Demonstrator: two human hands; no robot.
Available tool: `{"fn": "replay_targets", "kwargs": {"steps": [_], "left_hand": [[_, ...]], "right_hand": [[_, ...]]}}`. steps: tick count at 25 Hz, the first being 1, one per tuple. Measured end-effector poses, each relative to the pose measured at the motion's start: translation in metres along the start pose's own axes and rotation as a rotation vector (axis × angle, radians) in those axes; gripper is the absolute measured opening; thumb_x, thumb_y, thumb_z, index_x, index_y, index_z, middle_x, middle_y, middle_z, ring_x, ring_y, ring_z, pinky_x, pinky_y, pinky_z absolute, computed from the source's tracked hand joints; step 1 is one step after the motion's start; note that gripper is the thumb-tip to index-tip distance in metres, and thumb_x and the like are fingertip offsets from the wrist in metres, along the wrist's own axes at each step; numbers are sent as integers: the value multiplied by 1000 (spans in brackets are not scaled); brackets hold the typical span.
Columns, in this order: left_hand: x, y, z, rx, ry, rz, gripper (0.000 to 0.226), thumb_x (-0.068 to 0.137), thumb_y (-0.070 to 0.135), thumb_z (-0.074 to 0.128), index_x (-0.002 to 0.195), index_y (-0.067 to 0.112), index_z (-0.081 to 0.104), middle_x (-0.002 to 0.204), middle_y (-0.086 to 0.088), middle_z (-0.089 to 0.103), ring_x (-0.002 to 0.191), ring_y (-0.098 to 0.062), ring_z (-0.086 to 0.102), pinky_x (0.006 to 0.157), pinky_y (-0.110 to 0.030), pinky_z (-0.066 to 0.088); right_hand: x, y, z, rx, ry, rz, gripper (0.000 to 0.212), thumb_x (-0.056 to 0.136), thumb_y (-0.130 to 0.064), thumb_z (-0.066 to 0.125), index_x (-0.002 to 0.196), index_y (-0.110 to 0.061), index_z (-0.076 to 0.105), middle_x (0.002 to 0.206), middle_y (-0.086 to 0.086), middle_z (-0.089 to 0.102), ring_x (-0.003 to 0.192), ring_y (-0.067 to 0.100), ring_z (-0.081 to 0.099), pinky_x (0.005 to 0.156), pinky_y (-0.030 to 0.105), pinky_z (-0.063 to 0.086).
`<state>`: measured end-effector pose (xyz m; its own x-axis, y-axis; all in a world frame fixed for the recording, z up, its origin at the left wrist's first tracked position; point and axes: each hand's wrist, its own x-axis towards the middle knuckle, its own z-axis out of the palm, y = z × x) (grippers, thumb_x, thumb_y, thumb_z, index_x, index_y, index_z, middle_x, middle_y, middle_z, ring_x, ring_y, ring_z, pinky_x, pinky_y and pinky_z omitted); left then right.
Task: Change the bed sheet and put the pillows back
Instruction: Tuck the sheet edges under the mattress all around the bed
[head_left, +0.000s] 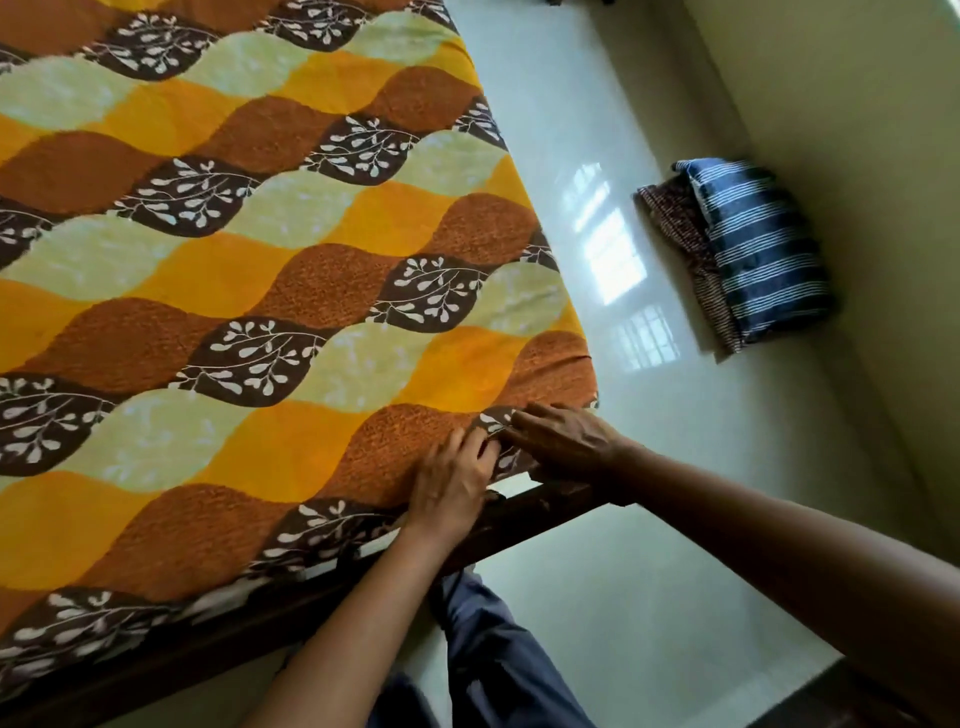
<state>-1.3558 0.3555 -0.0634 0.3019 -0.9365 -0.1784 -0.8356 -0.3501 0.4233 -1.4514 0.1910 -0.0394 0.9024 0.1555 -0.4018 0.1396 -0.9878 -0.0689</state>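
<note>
Both my left hand (454, 483) and right hand (563, 441) press flat, fingers spread and holding nothing, smoothing the sheet (270, 270) at the bed's corner (pillows (748, 249) wait on the floor (649, 571)).

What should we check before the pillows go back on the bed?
1. Sheet spread flat over the top: ok.
2. Near corner tucked in: not ok; left hand and right hand are on it.
3. Near edge tucked along the frame: cannot tell.
4. Bed top free for pillows: ok.
5. Pillows within reach: not ok; they lie on the floor by the wall.
</note>
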Motion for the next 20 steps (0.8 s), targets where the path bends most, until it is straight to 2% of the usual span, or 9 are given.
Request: {"fn": "replay_targets", "kwargs": {"steps": [2, 3, 5, 7, 9, 11, 15, 18, 20], "left_hand": [[2, 5, 7, 57, 69, 65, 33, 60, 4, 81, 88, 12, 67, 79, -3, 61, 70, -23, 59, 50, -30, 47], [1, 7, 8, 45, 101, 93, 29, 60, 0, 80, 83, 11, 68, 73, -3, 61, 65, -22, 58, 48, -29, 46], [-3, 9, 9, -3, 114, 111, 29, 55, -5, 81, 77, 11, 70, 68, -2, 63, 61, -20, 60, 46, -25, 45], [-9, 13, 10, -67, 49, 66, 32, 51, -5, 82, 77, 11, 73, 64, -1, 65, 56, -17, 62, 45, -21, 46], [-7, 15, 12, -149, -32, -21, 24, 61, -5, 77, 80, 10, 74, 65, -4, 68, 56, -19, 65, 48, -23, 52], [1, 11, 16, -192, -98, -112, 16, 79, -2, 63, 86, 7, 73, 75, -10, 70, 68, -24, 68, 57, -30, 54], [8, 12, 27, -184, -316, -260, 26, 94, 19, 43, 106, 16, 65, 95, -12, 67, 86, -29, 63, 72, -35, 51], [1, 23, 23, -370, -290, -361, 36, 95, 37, 43, 116, 16, 63, 98, -12, 70, 85, -28, 65, 73, -34, 51], [-1, 28, 11, -429, -225, -405, 36, 94, 36, 47, 117, 13, 64, 96, -12, 70, 80, -27, 65, 67, -30, 48]], "right_hand": [[-6, 11, 4, 91, -5, -57, 49, 61, -29, 80, 103, -10, 63, 92, 10, 67, 67, 24, 64, 42, 24, 46], [-11, 16, 5, 188, -30, -74, 32, 75, -29, 65, 98, -7, 63, 86, 12, 65, 63, 26, 62, 43, 27, 47], [-16, 23, 3, 318, -83, -70, 43, 85, -33, 32, 94, -5, 63, 80, 14, 63, 64, 29, 61, 49, 33, 47], [-17, 26, 1, 350, -137, -86, 35, 88, -23, 37, 95, -4, 65, 80, 14, 64, 67, 29, 63, 52, 29, 41], [-14, 26, 3, 301, -199, -124, 22, 90, -11, 48, 101, -1, 65, 88, 16, 66, 75, 29, 65, 56, 28, 38], [-3, 24, 0, 273, -282, -105, 23, 93, -8, 46, 108, 0, 62, 97, 17, 65, 83, 29, 65, 59, 29, 41], [4, 10, -3, 262, -383, 67, 25, 96, -8, 40, 113, 2, 55, 102, 17, 64, 80, 27, 59, 56, 27, 35], [-6, 5, 15, 296, -436, 141, 33, 97, -17, 43, 128, -13, 50, 114, 12, 61, 84, 23, 61, 59, 28, 39], [-9, 3, 13, 407, -406, 231, 32, 96, -20, 44, 127, -18, 54, 110, 9, 64, 84, 23, 63, 56, 26, 38]]}}
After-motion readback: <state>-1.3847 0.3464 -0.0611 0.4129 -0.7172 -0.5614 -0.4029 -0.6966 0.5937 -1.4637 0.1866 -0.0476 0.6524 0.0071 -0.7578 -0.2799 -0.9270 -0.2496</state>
